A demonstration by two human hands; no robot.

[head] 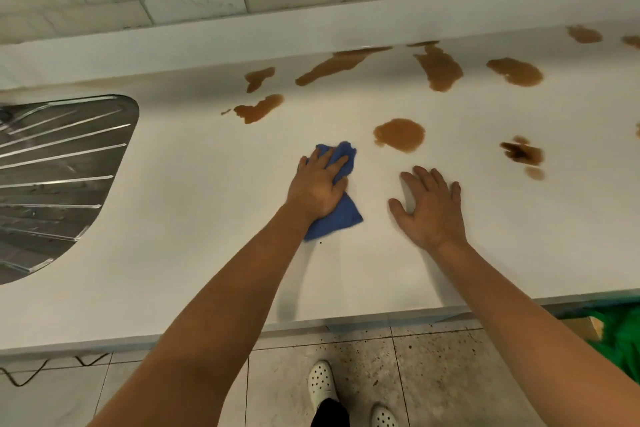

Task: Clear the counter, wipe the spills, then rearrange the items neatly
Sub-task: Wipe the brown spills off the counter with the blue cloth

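- Blue cloth [341, 215] lies bunched under the left hand [317, 189], whose grip is half closed on it: fingers curled over the far fold, palm pressing it flat to the white worktop [173, 218], about midway between front and back edges.
- Right hand [431, 208] holds nothing; its grip is spread, palm down on bare worktop just beside the cloth.
- Nearest brown spill [400, 134] is a round puddle just beyond the cloth toward the back edge. A darker patch [523, 152] sits farther toward the right end, and long streaks [440, 68] run along the back edge.
- Likely risk: the cloth is small and wadded, so pushing through the puddle may smear liquid outward rather than soak it up.
- A loaded cloth could carry brown film onto the clean stretch near the front edge, or drip to the floor [346, 357].
- The braced right hand lies near the puddle; a wide sweep could run liquid under it.
- A metal draining board [59, 166] lies at the left end, well apart from the spills.
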